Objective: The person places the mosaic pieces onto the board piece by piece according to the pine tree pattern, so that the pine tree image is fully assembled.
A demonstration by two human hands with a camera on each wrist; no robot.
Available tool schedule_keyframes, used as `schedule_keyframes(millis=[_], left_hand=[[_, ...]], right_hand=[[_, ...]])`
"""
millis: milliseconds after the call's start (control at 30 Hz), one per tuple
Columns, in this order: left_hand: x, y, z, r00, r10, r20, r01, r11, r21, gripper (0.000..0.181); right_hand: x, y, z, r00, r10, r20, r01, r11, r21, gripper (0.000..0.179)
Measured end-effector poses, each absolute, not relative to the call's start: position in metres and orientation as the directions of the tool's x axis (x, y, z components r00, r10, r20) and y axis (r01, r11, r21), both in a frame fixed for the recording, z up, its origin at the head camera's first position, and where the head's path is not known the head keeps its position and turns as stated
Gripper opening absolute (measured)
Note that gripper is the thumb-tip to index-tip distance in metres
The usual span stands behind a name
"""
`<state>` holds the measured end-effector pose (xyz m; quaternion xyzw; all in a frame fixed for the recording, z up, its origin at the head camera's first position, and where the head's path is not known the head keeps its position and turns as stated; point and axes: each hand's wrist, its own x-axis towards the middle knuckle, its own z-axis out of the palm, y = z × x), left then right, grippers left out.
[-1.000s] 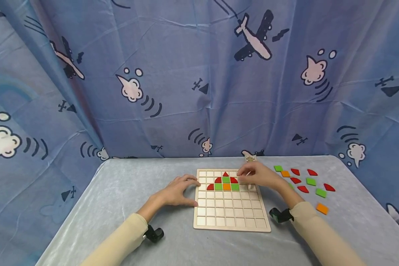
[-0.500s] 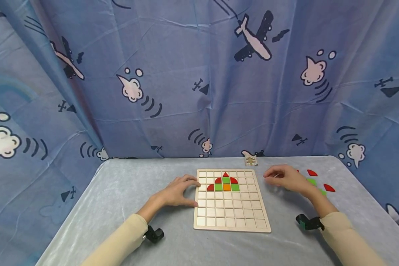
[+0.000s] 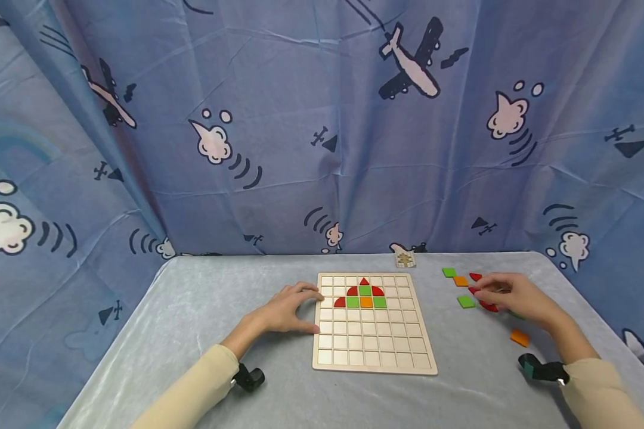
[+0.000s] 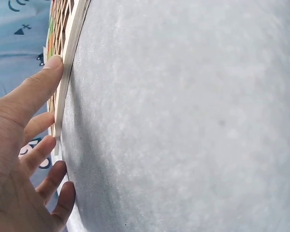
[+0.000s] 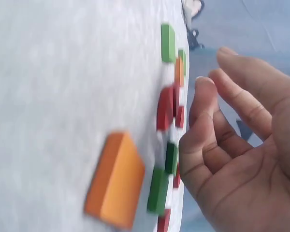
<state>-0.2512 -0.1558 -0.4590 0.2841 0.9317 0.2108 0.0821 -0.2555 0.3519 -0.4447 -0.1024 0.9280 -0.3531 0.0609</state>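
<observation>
A wooden grid board (image 3: 375, 342) lies on the table. In its upper cells sit a red triangle (image 3: 364, 282), red quarter-round pieces (image 3: 352, 291), green squares (image 3: 365, 291) and an orange square (image 3: 366, 302). My left hand (image 3: 287, 310) rests at the board's left edge, thumb and fingertips along the rim; the left wrist view shows the thumb (image 4: 38, 84) on that edge. Over the loose pieces at the right is my right hand (image 3: 520, 295), fingers bent loosely and nothing between them. Red quarter-round pieces (image 3: 489, 307) lie just under its fingertips, and the hand hides some others.
Loose green squares (image 3: 466, 302) and orange squares (image 3: 520, 338) lie around the right hand. A small patterned card (image 3: 405, 258) is at the table's back edge, behind the board. A blue printed curtain (image 3: 279, 149) hangs behind the grey-covered table (image 3: 220, 274).
My right hand has moved from the board's upper right corner rightward, over the loose pieces. The left hand and the board stay where they were.
</observation>
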Motion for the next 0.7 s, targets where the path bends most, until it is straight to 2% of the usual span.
schedule_keyframes(millis=[100,367,700], left_hand=[[-0.251,-0.156,-0.459,-0.825,0.564,-0.034,0.495,0.75,0.438,0.067],[-0.25,-0.156,-0.458,-0.826,0.562,-0.044,0.487,0.75,0.448,0.067],[-0.251,-0.155,-0.459,-0.823,0.567,-0.032,0.498,0.748,0.438,0.067]], right_hand=[[-0.253,0.362,-0.447,-0.973,-0.225,-0.045,-0.136,0.721,-0.679,0.039],[-0.253,0.375,-0.452,-0.979,-0.201,-0.035,-0.138,0.78,-0.61,0.037],[-0.255,0.373,-0.452,-0.969,-0.239,-0.067,-0.16,0.808,-0.567,0.038]])
